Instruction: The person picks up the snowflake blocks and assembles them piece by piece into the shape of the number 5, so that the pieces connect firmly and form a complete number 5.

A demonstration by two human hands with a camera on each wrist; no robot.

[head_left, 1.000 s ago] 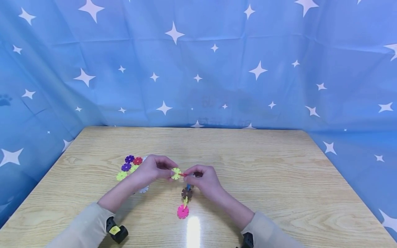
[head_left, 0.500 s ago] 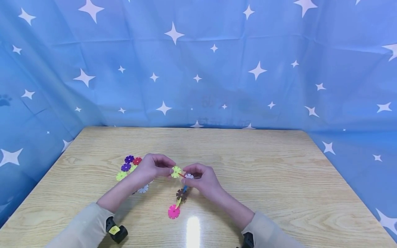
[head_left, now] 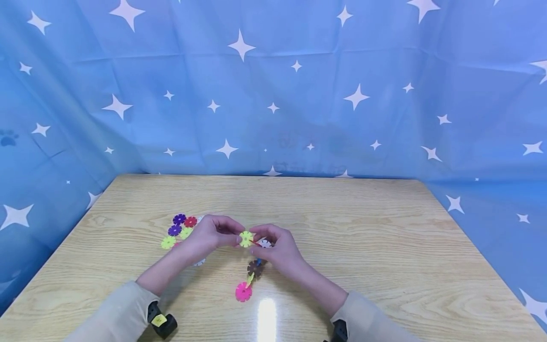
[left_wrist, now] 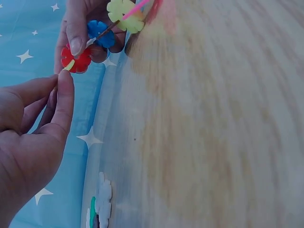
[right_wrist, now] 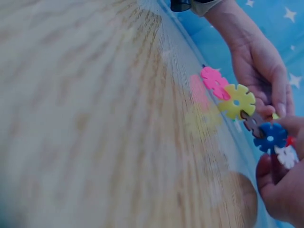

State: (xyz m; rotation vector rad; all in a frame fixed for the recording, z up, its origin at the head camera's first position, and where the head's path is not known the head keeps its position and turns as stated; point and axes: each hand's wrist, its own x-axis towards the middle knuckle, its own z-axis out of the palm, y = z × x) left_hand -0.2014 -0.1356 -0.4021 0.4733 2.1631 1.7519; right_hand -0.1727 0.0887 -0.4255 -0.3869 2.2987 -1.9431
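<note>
My left hand (head_left: 213, 232) pinches a yellow-green notched plastic disc (head_left: 246, 239) between thumb and fingertips. Its edge meets a red disc (left_wrist: 77, 61), which the right hand (head_left: 279, 246) grips near the joint with a white disc (head_left: 265, 243). From the right hand a linked chain hangs toward the front: a blue disc (right_wrist: 270, 137), a brown one (head_left: 255, 269), a yellow one (right_wrist: 236, 101) and a pink one (head_left: 243, 291) at the end. Neighbouring discs sit crosswise, slot in slot. Fingers partly cover the red and white discs in the head view.
Loose discs lie on the wooden table (head_left: 363, 228) left of the hands, among them purple (head_left: 179, 219), red (head_left: 190, 222) and yellow-green (head_left: 168, 242) ones. The left forearm partly hides this group. Behind the table hangs a blue star-patterned curtain (head_left: 273, 85).
The chain's lower end has swung left, then slightly back right. The white disc has come into sight by the right fingers. Both hands keep their grips, shifting only slightly.
</note>
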